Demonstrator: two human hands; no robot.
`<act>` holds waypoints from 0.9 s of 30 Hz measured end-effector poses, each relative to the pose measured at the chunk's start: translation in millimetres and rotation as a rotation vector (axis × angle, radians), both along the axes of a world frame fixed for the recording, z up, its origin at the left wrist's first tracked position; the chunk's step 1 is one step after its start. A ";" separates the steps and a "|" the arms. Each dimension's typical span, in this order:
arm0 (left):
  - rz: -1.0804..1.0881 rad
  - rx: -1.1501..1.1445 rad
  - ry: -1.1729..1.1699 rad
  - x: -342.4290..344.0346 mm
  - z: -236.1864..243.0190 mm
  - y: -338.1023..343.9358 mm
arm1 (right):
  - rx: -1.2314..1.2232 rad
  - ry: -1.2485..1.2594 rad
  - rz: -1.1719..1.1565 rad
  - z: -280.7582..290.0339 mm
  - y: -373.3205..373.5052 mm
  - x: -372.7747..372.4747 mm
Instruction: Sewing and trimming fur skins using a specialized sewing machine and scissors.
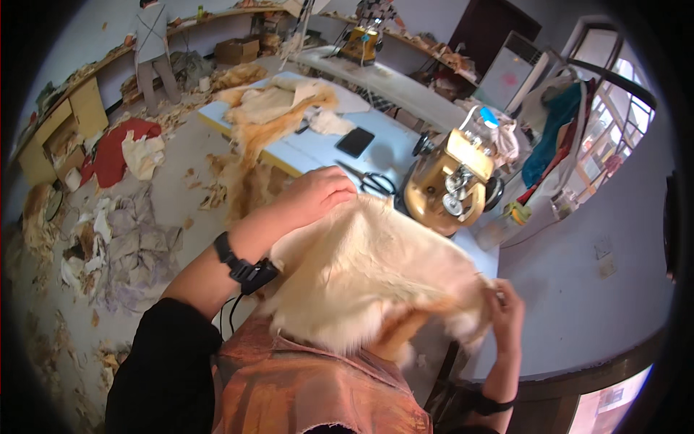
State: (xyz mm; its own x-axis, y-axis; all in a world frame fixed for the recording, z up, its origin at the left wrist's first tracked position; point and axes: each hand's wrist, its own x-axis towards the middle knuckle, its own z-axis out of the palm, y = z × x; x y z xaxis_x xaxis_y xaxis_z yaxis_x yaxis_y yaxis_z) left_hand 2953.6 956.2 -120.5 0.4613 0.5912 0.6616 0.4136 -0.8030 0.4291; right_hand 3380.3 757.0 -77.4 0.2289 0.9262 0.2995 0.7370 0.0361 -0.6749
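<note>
My left hand [314, 194] grips the top left edge of a cream fur pelt [365, 257], skin side mostly up, with white and orange fur along its lower edge. My right hand [506, 311] pinches the pelt's right end. The stretched pelt hangs over an orange-brown apron on my lap. Just beyond it a beige sewing machine [452, 181] stands on the light blue table [285, 148], beside black-handled scissors [377, 183] and a black phone [355, 142]. The fingertips behind the pelt's edge are partly hidden.
Fur pieces [275, 101] lie on the table's far end. A person [152, 58] stands at a wall shelf at the back left. Scraps, a red cloth [108, 152] and grey cloth [137, 246] lie on the floor at left. Another machine [361, 40] stands behind; a window is at right.
</note>
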 end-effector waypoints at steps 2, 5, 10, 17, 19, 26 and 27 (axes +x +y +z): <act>0.098 -0.168 0.079 -6.0 -65.3 -2.7 | -0.149 -0.184 -0.018 -58.4 6.9 2.0; 0.020 -0.656 0.193 -8.8 -125.9 -31.0 | -0.303 -0.348 0.024 -110.8 1.6 -0.1; -0.109 -0.586 0.430 -15.5 -178.1 -79.6 | -0.425 -0.228 -0.030 -158.5 -0.5 22.7; 0.038 -0.413 0.459 6.0 -177.3 -50.9 | -0.543 -0.239 0.027 -170.4 4.1 26.7; 0.047 -0.480 0.469 4.6 -174.7 -39.6 | -0.506 -0.245 0.030 -167.7 4.6 22.8; -0.319 -1.006 0.404 -34.4 -115.9 -65.6 | -0.479 -0.100 -0.036 -145.7 -15.7 9.2; -0.508 -1.050 0.394 -35.3 -114.8 -74.2 | -0.407 -0.216 -0.070 -158.5 -18.0 17.4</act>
State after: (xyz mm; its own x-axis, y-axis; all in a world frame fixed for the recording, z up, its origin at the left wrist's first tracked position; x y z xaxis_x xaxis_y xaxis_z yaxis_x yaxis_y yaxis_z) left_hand 2918.3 882.0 -235.3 0.8548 0.4475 -0.2630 0.4022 -0.2509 0.8805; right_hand 3397.7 739.0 -235.9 0.2675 0.9628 -0.0370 0.8535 -0.2546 -0.4546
